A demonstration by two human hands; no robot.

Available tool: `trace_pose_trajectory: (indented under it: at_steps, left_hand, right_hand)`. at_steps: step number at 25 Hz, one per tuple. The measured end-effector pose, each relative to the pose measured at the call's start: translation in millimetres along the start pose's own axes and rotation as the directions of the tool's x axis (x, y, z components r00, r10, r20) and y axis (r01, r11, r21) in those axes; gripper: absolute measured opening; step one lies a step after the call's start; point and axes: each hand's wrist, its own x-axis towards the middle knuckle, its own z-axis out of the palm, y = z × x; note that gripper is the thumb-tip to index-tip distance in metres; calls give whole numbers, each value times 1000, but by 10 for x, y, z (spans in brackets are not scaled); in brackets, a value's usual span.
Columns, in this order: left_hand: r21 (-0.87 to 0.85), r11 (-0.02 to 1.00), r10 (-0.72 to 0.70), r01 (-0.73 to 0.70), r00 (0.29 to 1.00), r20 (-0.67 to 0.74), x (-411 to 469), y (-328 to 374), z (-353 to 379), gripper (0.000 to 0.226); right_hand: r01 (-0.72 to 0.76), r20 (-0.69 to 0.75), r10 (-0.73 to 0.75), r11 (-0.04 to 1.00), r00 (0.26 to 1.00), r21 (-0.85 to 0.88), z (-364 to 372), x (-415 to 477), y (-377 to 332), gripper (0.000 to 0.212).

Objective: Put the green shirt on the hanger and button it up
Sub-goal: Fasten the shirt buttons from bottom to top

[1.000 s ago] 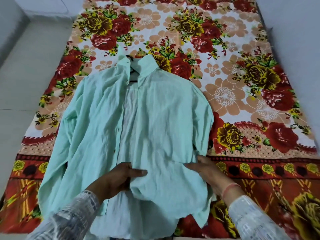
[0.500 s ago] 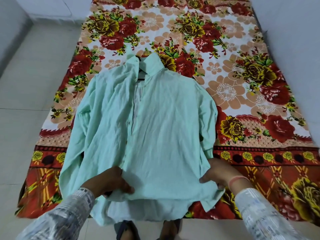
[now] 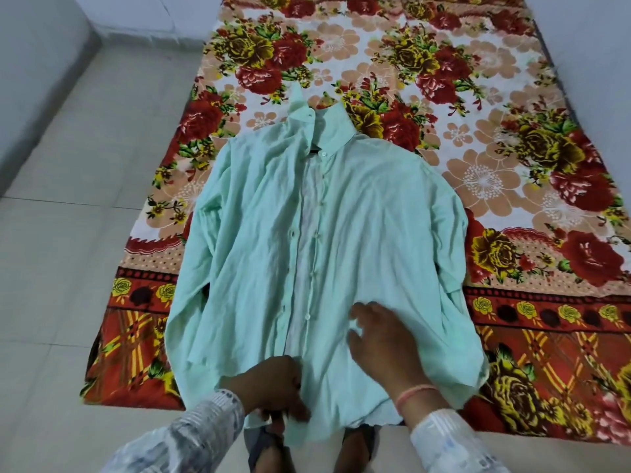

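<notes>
Green shirt [image 3: 358, 213] flat on floral bedspread [image 3: 512, 165], hanger [image 3: 314, 150] inside collar. Right hand [image 3: 379, 339] released from hem since 0.5 s ago, now open above front panel; left hand [image 3: 269, 387] grip closed on hem. Buttoning ready.

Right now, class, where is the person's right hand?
In the head view, the right hand lies flat on the green shirt, lower right of the button placket, near the hem.
</notes>
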Motion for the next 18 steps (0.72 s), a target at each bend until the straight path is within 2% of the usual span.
trace_pose_trajectory:
  at_steps: [1,2,3,5,6,7,8,9,10,11,12,13,14,15,16,18]
  left_hand:
    - [-13,1000,-22,22,1000,0,3,-13,-13,36]
    - [-24,999,-44,44,999,0,-8,-41,-62,32]
    - [-24,997,-69,70,998,7,-29,-64,-132,30]
    - [-39,995,-88,89,996,16,-75,-108,-286,39]
    - [-77,995,-70,68,997,-31,-97,-136,-351,47]
    - [-109,994,-36,20,987,-154,-110,-161,-404,49]
    - [-90,995,4,-36,942,-336,-85,-172,-452,44]
    - [-20,997,51,-72,849,-527,-30,-172,-490,36]
    - [45,994,102,-95,746,-658,4,-155,-538,31]
    - [73,991,130,-113,675,-727,45,-119,-583,29]
    - [82,989,141,-120,641,-754,88,-79,-624,28]
    - [84,991,134,-108,633,-763,144,-47,-651,24]
    - [88,992,126,-91,638,-759,204,-36,-667,18]
    - [87,994,109,-66,648,-754,242,-43,-670,9]
    - [62,996,86,-60,662,-745,262,-69,-665,4]
    - [-19,995,60,-103,706,-706,240,-126,-663,13]
  right_hand:
    - [-36,238,36,999,971,-5,101,-9,-128,28]
    - [-74,410,89,996,908,-52,179,11,-153,32]
    - [-120,503,158,987,849,-106,191,42,-88,37]
    - [-207,612,298,954,732,-217,60,57,122,47]
    - [-208,667,350,936,658,-285,-9,39,214,47]
    - [-198,701,395,916,594,-349,-71,26,260,41]
    - [-181,717,425,901,553,-395,-130,24,254,33]
    - [-164,698,400,910,593,-382,-163,70,184,24]
    - [-166,632,321,941,705,-294,-176,176,59,18]
    - [-193,514,239,971,824,-141,-170,331,-120,18]
    - [-239,378,197,969,905,66,-154,510,-326,20]
    - [-308,303,219,907,928,287,-127,677,-513,17]
    - [-384,310,259,798,915,465,-70,822,-677,13]
    - [-454,349,300,696,888,556,27,926,-808,11]
    - [-493,378,322,645,868,583,139,989,-903,11]
    - [-471,361,315,705,878,530,312,1024,-1007,25]
